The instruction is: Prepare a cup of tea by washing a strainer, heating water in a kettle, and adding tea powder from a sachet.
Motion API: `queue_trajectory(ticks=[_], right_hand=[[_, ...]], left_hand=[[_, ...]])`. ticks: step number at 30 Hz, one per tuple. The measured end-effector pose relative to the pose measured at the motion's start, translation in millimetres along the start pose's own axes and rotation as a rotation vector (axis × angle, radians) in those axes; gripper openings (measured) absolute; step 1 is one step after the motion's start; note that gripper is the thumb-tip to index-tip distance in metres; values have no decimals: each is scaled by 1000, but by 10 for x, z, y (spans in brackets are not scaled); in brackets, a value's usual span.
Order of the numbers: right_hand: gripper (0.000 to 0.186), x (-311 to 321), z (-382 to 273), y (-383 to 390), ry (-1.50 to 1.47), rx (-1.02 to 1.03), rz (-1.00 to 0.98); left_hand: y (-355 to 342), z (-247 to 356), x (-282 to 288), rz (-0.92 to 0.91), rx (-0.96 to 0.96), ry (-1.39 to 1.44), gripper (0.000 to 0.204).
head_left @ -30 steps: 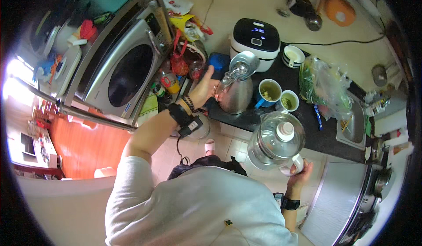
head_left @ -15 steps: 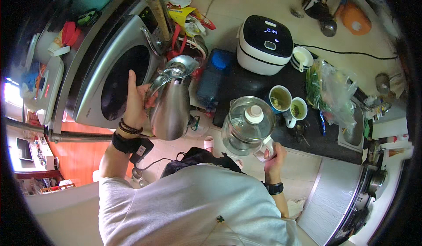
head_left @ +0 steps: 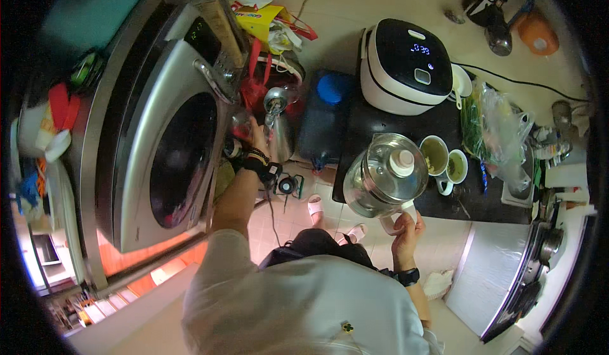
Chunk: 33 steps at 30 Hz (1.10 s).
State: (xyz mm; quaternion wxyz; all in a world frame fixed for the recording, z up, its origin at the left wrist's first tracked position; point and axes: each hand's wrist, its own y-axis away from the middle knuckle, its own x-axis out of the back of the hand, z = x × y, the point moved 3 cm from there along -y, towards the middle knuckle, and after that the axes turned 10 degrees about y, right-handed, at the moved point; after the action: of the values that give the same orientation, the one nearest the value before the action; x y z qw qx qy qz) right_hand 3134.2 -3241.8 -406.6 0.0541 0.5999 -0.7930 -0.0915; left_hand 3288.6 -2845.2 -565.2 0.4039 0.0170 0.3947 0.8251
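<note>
My left hand (head_left: 258,138) reaches out to the far left, at the handle side of a stainless steel vacuum jug (head_left: 282,141). Its fingers, partly hidden, look closed round the jug's handle, thumb upward. The jug is upright beside a large blue water jug (head_left: 323,123). My right hand (head_left: 406,231) grips the white handle of a clear glass pitcher (head_left: 374,187) with a white-knobbed lid. Clear liquid shows in the pitcher, held near the front edge of the dark counter. Just right of it stand two white mugs, a larger one (head_left: 434,154) and a smaller one (head_left: 455,166), both with greenish liquid.
A white and black rice cooker (head_left: 406,70) sits behind the pitcher. Right of the mugs lie greens in a plastic bag (head_left: 501,133) by a sink (head_left: 517,193). A silver microwave oven (head_left: 171,139) flanks my left arm. Red and yellow bags (head_left: 263,22) are at the back.
My left hand has carried the steel jug away from me, next to the blue water jug. The glass pitcher stays in my right hand. The whole view has shifted.
</note>
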Motion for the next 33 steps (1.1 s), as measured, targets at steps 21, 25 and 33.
queue_trajectory(ticks=[21, 25, 33], right_hand=[[20, 139, -344, -50, 795, 66, -159], [24, 183, -647, -139, 886, 187, -125], [30, -404, -1344, -372, 1351, 652, -226]], left_hand=[[-580, -79, 23, 355, -242, -755, 52], [-440, 289, -594, 349, -1026, -1391, 36], [-579, 190, -643, 345, -947, -1530, 32]])
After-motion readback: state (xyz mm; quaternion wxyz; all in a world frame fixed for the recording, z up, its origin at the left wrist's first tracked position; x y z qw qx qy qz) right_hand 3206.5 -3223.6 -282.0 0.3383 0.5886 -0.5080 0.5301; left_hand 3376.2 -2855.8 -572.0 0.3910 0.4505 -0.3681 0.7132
